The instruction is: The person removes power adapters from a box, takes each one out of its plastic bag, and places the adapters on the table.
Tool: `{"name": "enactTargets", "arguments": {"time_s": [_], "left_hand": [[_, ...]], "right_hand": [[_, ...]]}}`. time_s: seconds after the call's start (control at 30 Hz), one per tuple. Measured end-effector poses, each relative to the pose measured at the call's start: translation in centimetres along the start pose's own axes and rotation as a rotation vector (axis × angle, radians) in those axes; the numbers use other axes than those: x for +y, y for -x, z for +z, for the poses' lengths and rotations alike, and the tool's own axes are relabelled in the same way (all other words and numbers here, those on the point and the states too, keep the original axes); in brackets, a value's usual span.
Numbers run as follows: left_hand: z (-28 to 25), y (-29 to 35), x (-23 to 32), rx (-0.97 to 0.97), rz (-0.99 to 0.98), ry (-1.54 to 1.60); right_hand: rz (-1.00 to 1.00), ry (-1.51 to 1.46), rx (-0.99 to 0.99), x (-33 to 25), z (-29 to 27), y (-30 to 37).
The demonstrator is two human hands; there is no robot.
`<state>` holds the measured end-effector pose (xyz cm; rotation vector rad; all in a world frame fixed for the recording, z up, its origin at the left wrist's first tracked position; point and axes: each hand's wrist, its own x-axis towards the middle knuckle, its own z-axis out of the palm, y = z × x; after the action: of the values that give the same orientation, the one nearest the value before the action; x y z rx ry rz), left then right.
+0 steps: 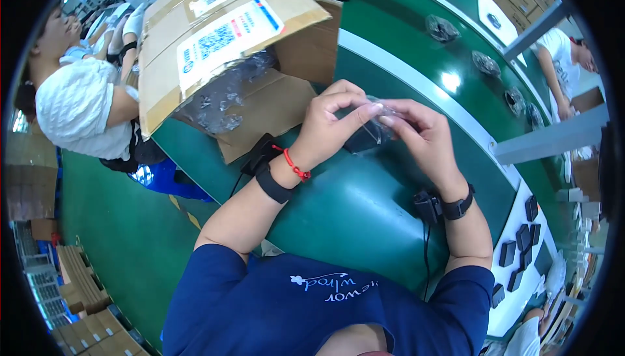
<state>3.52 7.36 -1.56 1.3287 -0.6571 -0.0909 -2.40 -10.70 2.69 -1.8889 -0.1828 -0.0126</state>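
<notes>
Over the green tabletop (325, 219), my left hand (332, 121) and my right hand (426, 131) meet at a small clear plastic bag (368, 136). Thumbs and fingers of both hands pinch its upper edge. Something dark and flat shows through the bag below my fingers; its kind is hard to make out. Left of my hands stands an open cardboard box (163, 50), tilted in view, with crumpled clear plastic bags (218, 105) inside. A red bracelet and a black band circle my left wrist, and a black band circles my right.
Beyond the table edge runs a green conveyor belt (403, 4) carrying several bagged items (443, 28). At right, a white board (504, 310) holds several black blocks (523, 237). A metal post (540, 138) juts in nearby. Co-workers sit at left and far right.
</notes>
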Motion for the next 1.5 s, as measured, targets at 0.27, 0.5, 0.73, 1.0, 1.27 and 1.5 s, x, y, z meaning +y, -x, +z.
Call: {"name": "enactTargets", "arguments": {"time_s": [0.27, 0.5, 0.73, 1.0, 1.27, 1.5], "left_hand": [[-3.7, -1.6, 1.3, 0.735, 0.162, -0.503], [-5.5, -2.5, -3.2, 0.727, 0.159, -0.677], [-4.3, -1.9, -2.5, 0.536, 0.031, -0.393], [-4.2, -1.2, -0.3, 0.268, -0.167, -0.253], [-1.8, -0.3, -1.3, 0.266, -0.135, 0.328], [-1.5, 0.0, -1.2, 0.534, -0.060, 0.986]], "right_hand": [[-0.150, 0.290, 0.214, 1.4, -8.2, -9.6], [-0.286, 0.893, 0.503, 7.8, -11.1, -20.6], [-0.283, 0.918, 0.151, 12.3, -1.6, -29.1], [-0.032, 1.056, 0.277, 13.7, 1.0, -33.9], [-0.305, 0.326, 0.019, 14.0, -4.9, -27.0], [0.072, 0.155, 0.164, 9.4, -6.7, -12.9]]}}
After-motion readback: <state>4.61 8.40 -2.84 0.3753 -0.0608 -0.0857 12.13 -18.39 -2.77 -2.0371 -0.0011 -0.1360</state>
